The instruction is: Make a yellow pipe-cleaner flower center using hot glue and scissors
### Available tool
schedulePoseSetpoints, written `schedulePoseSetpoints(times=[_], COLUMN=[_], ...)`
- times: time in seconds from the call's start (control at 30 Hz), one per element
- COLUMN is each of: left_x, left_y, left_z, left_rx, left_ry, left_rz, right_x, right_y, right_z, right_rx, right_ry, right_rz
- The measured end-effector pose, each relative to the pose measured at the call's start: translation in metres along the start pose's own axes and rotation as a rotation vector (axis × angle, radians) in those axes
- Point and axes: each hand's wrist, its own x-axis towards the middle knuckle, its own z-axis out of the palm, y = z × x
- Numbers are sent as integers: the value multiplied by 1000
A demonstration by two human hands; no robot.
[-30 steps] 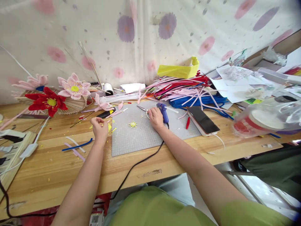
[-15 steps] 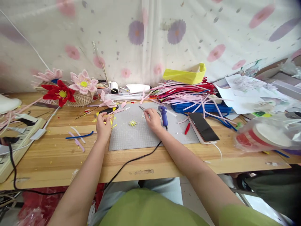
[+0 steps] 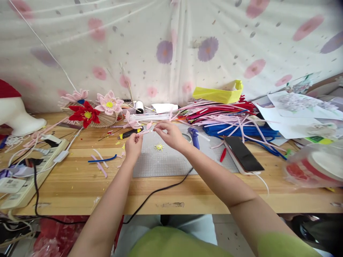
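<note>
My left hand (image 3: 133,145) is closed over the left edge of a grey cutting mat (image 3: 171,164), its fingertips pinched at one end of a thin pale pink chenille stem (image 3: 146,132). At the stem's other end, my right hand (image 3: 171,135) has thumb and forefinger together. Something small and whitish shows at those fingertips, too small to make out. On the mat just below the hands lies a spiky yellow flower centre (image 3: 159,146). A pink petal (image 3: 149,125) lies just beyond the fingers. The black-and-yellow handled tool (image 3: 131,132) is behind my left hand.
A blue glue gun (image 3: 194,138), a tape roll (image 3: 187,137), a red tool (image 3: 223,155) and a phone (image 3: 244,154) lie to the right. Chenille stems (image 3: 238,130) are piled behind. Finished flowers (image 3: 85,113) and a power strip (image 3: 40,175) stand left; a black cord (image 3: 158,190) crosses the front.
The view has shifted, so the bench sits lower and further right. My right hand has moved left toward my left hand, and both now meet at the pink stem.
</note>
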Motion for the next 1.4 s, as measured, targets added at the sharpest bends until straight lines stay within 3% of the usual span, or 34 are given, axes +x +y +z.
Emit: schedulePoseSetpoints(times=[0.2, 0.3, 0.37, 0.43, 0.5, 0.57, 0.67, 0.77, 0.9, 1.03, 1.17, 1.4], left_x=[2, 2, 2, 2, 1, 1, 2, 5, 7, 5, 2, -4], left_y=[7, 4, -3, -12, -20, -27, -33, -37, -41, -40, -33, -22], left_z=[11, 11, 9, 5, 2, -2, -5, -7, -8, -4, 3, 14], left_rx=[90, 41, 13, 2, -1, -13, -18, -43, -51, -41, -13, -25], left_ry=[-194, -236, -199, -142, -114, -112, -97, -74, -45, -46, -56, -99], left_rz=[67, 110, 119, 111, 109, 108, 83, 46, 40, 11, 12, 45], right_x=[15, 17, 19, 20, 21, 22, 28, 40, 51, 48, 41, 36], right_y=[-6, 4, 17, 41, 73, 110, 159, 191, 212, 222, 220, 191], right_z=[-45, -85, -116, -147, -175, -198, -220, -227, -221, -210, -207, -221], right_rx=[-141, -174, -210, -313, -476, -651, -770, -707, -559, -679, -808, -889], right_ry=[-187, -133, -22, 174, 413, 620, 714, 678, 491, 407, 424, 465], right_rz=[23, 47, 118, 325, 548, 646, 696, 784, 889, 839, 770, 663])
